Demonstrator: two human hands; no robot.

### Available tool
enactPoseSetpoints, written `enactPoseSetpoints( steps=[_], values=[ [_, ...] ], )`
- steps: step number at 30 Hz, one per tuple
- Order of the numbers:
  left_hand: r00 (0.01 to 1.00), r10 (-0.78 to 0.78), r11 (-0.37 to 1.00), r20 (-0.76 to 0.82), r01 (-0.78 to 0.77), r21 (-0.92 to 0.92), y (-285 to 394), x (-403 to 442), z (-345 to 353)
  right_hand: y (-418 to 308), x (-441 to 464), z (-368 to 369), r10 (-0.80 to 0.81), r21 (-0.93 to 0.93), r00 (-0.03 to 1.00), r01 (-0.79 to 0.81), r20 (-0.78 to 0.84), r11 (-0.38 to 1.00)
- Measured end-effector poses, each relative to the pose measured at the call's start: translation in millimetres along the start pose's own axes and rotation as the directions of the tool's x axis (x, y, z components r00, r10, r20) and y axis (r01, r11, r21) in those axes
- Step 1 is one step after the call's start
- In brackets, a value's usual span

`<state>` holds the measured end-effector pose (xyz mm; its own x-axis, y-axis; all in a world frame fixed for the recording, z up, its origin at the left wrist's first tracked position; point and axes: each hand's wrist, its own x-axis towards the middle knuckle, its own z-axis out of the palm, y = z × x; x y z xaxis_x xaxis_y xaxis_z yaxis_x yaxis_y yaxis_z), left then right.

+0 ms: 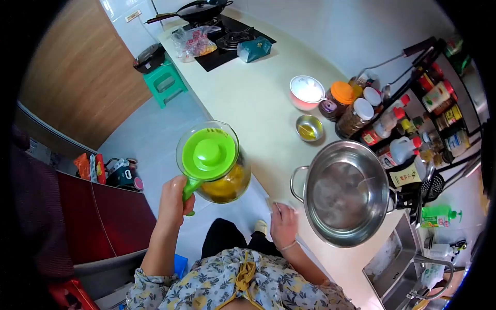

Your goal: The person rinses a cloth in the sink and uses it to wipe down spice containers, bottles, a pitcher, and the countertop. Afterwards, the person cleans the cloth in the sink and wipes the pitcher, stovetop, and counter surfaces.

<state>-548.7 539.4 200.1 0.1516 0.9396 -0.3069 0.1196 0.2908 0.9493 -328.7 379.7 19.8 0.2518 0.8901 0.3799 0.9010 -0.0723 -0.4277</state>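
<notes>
My left hand (173,199) is closed around the green handle of a clear pitcher (243,178) with a bright green lid. The pitcher is held up over the floor beside the counter, with yellow pieces visible low inside it. At the counter's front edge is my right hand (283,226), its fingers bent and slightly blurred. Something pale shows by those fingertips, too unclear to name. To the right of this hand, a large two-handled steel pot (341,196) stands on the counter, wet or steamy inside.
Behind the pot are a small steel bowl (309,128) with yellow liquid, a white-and-pink bowl (306,93), several jars (355,118) and a seasoning rack (434,111). A sink (398,268) lies at right. A cooktop (222,44) holds a wok; a green stool (164,82) stands on the floor.
</notes>
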Motion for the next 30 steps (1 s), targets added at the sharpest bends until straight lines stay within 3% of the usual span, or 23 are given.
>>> enactPoseSetpoints(
  steps=[3, 7, 9, 14, 18, 20, 23, 26, 28, 30],
  values=[
    [0.998, -0.069, 0.997, 0.002, 0.069, -0.041, 11.5, 43.9, -7.9, -14.0, 61.4, 28.2, 0.018, 0.02, 1.0, -0.018, 0.01, 1.0],
    [0.996, -0.032, 0.999, 0.078, 0.034, -0.031, 28.0, 117.1, -16.6, -23.3, 146.6, 66.3, 0.07, -0.051, 0.998, -0.07, -0.005, 0.996],
    [0.986, -0.015, 0.996, 0.166, 0.001, 0.085, 40.5, 163.4, -18.2, -21.1, 188.6, 86.7, 0.114, -0.099, 0.993, -0.115, -0.02, 0.988],
    [0.924, -0.064, 0.997, 0.378, 0.048, 0.052, 74.7, 278.2, -16.9, -25.1, 257.0, 131.6, 0.273, -0.242, 0.954, -0.296, -0.126, 0.924],
    [0.86, -0.084, 0.991, 0.503, 0.019, 0.134, 100.0, 346.7, -0.4, -26.2, 279.1, 136.7, 0.345, -0.213, 0.927, -0.37, -0.146, 0.904],
    [0.839, -0.006, 0.986, 0.544, -0.085, 0.143, 108.6, 369.4, 12.0, -32.8, 282.8, 134.8, 0.391, -0.191, 0.906, -0.417, -0.159, 0.889],
    [0.839, -0.047, 0.991, 0.542, -0.028, 0.128, 114.2, 395.8, 30.0, -35.4, 299.0, 133.5, 0.396, -0.155, 0.895, -0.429, -0.203, 0.89],
    [0.862, -0.012, 0.992, 0.507, -0.055, 0.117, 113.7, 406.5, 45.0, -25.5, 324.6, 140.8, 0.338, -0.011, 0.929, -0.343, -0.15, 0.939],
    [0.886, -0.025, 0.99, 0.464, -0.044, 0.136, 119.1, 407.5, 59.6, -2.6, 354.8, 146.0, 0.26, 0.18, 0.959, -0.237, -0.113, 0.954],
    [0.871, -0.061, 0.993, 0.487, 0.004, 0.117, 118.9, 413.2, 63.2, 32.8, 376.0, 164.4, 0.282, 0.097, 0.959, -0.278, -0.024, 0.956]
  ],
)
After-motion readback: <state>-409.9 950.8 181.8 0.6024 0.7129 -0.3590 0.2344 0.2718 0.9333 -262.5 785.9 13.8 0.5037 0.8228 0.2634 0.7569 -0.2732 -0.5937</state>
